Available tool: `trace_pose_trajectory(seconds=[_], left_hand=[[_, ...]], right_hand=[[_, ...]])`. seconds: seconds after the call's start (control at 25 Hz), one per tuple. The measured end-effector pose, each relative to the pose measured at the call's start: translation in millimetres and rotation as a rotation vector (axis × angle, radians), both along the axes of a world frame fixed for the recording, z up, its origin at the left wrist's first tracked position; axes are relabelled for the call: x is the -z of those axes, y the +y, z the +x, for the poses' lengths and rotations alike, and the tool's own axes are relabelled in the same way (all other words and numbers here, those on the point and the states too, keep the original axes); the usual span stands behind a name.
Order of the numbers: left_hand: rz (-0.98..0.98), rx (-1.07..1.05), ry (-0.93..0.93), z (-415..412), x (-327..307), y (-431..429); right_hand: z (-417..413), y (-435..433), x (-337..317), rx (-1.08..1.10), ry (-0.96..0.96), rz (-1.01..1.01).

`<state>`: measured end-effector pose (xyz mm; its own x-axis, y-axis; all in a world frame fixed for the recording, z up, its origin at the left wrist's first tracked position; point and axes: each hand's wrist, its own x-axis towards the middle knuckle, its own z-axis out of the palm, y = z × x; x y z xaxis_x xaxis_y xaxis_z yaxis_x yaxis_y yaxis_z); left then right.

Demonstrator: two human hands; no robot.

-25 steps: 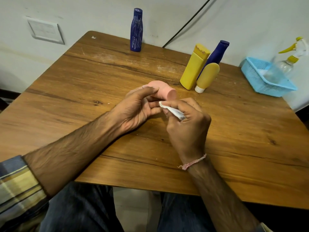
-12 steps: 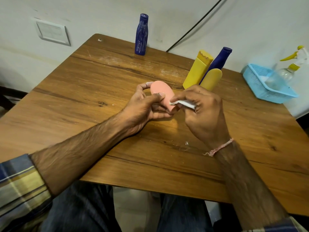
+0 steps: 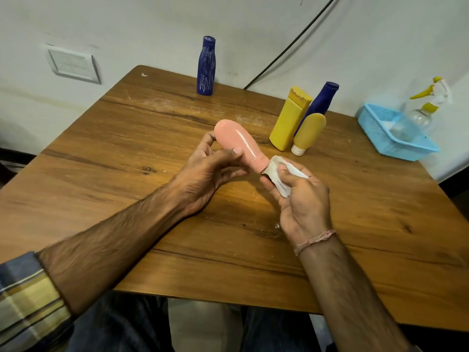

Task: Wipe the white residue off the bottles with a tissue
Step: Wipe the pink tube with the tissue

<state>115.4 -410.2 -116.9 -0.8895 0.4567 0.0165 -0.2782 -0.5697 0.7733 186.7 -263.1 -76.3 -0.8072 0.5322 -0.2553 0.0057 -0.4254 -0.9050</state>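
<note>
My left hand (image 3: 210, 168) grips a pink bottle (image 3: 236, 141) above the middle of the wooden table (image 3: 127, 161), its rounded base pointing away and its cap end toward my right hand. My right hand (image 3: 302, 196) pinches a crumpled white tissue (image 3: 278, 172), which wraps around the pink bottle's cap end. A dark blue bottle (image 3: 206, 67) streaked with white residue stands upright at the table's far edge.
A yellow rectangular bottle (image 3: 289, 118), a second dark blue bottle (image 3: 321, 100) and a yellow tube (image 3: 308, 133) stand cap-down in a cluster at the right rear. A light blue basket (image 3: 375, 128) holding a clear spray bottle (image 3: 418, 115) sits at the far right. A black cable runs down the wall.
The pink bottle has been turned lengthwise, showing its full side. My right hand has rolled palm-up and slid the tissue down to the cap end.
</note>
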Motion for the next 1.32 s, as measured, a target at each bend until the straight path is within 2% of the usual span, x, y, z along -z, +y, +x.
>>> trace_pose_trajectory(seconds=[0.16, 0.32, 0.44, 0.52, 0.64, 0.72, 0.8, 0.92, 1.0, 1.08, 1.2, 1.32], left_hand=[[-0.079, -0.003, 0.108, -0.7, 2.9, -0.1], [-0.111, 0.025, 0.189, 2.4, 5.4, 1.9], [-0.098, 0.017, 0.188, 4.3, 3.8, 2.8], [-0.102, -0.021, 0.172, 6.6, 1.1, 4.2], [-0.097, -0.059, 0.117, 9.6, -2.7, 4.6], [-0.091, -0.073, 0.096, 10.4, -3.0, 3.9], [-0.082, -0.081, 0.071, 10.1, -2.0, 5.3], [-0.089, -0.112, 0.037, 8.4, -0.9, 6.5], [-0.095, -0.111, 0.027, 7.9, -1.1, 7.0], [-0.095, -0.098, 0.023, 8.4, -2.1, 6.6], [-0.084, -0.097, 0.035, 8.3, -3.5, 6.7], [-0.086, -0.087, 0.051, 9.2, -4.2, 5.3]], right_hand=[[1.8, -2.5, 3.4, -0.032, 0.000, -0.132], [4.6, -0.4, 7.6, -0.122, -0.005, -0.081], [3.8, 0.3, 10.3, -0.090, 0.012, 0.008], [4.8, -1.4, 16.4, -0.042, 0.050, 0.240], [6.9, 4.2, 29.3, 0.066, 0.211, 1.035], [6.4, 9.3, 33.6, 0.095, 0.390, 1.409], [5.7, 13.3, 36.5, 0.098, 0.488, 1.589], [5.6, 12.0, 40.4, 0.044, 0.506, 1.749], [4.9, 13.7, 39.3, 0.020, 0.512, 1.778], [4.5, 15.9, 34.6, 0.022, 0.514, 1.679], [2.8, 12.7, 27.9, 0.048, 0.367, 1.405], [-4.2, 14.5, 20.1, -0.028, 0.205, 1.030]])
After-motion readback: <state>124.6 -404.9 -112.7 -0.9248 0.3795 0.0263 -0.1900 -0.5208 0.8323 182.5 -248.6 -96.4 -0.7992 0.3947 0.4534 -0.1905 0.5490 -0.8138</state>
